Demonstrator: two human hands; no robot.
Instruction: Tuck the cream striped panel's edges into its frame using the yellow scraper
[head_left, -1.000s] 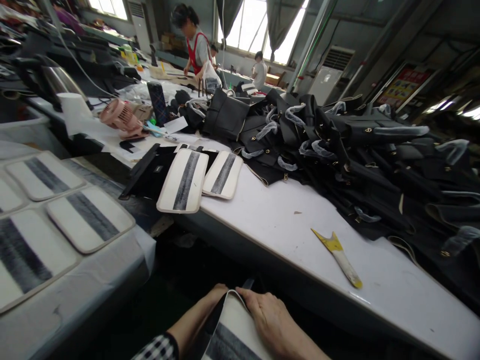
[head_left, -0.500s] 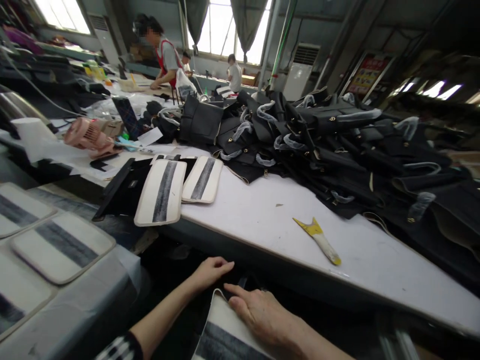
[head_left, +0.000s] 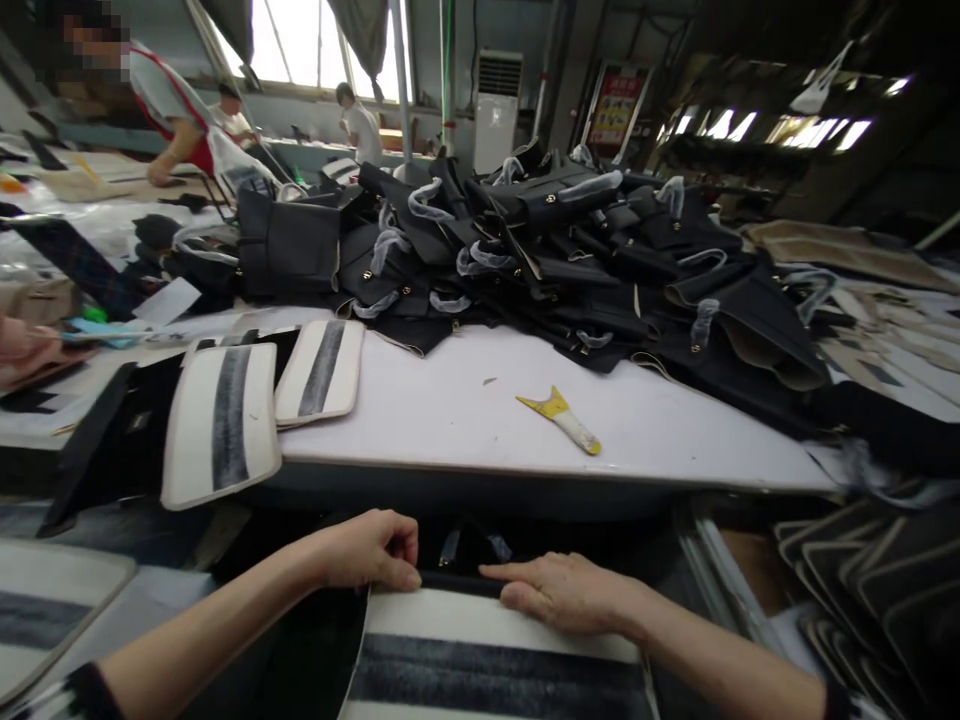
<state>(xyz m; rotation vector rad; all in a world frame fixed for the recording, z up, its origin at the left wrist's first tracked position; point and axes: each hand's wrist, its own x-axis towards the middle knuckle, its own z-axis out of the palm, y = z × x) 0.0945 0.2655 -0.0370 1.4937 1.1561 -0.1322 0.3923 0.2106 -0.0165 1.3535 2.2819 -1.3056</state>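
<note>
A white panel with a dark grey stripe [head_left: 480, 680] lies in front of me below the table edge, its lower part cut off by the frame. Along its top edge runs a black strip of material [head_left: 457, 582]. My left hand [head_left: 371, 550] is closed at the panel's upper left corner, thumb down on the edge and fingers curled. My right hand [head_left: 574, 597] grips the upper right edge, with the thumb over the white face and the index finger along the black strip. Just beyond the strip, small straps with metal fittings [head_left: 450, 545] show in shadow.
A white table [head_left: 442, 425] holds a yellow forked tool [head_left: 562, 420], two striped panels [head_left: 225, 425] and a heap of black bags [head_left: 480, 240] with wrapped handles. Dark panels [head_left: 885, 570] are stacked at right. Another striped panel [head_left: 52, 605] lies at left. A person in a red apron [head_left: 176, 120] works behind.
The view has swung right. My left hand has come from beyond the panel onto its upper left corner. The panel now lies squarer before me, with my right hand still on it.
</note>
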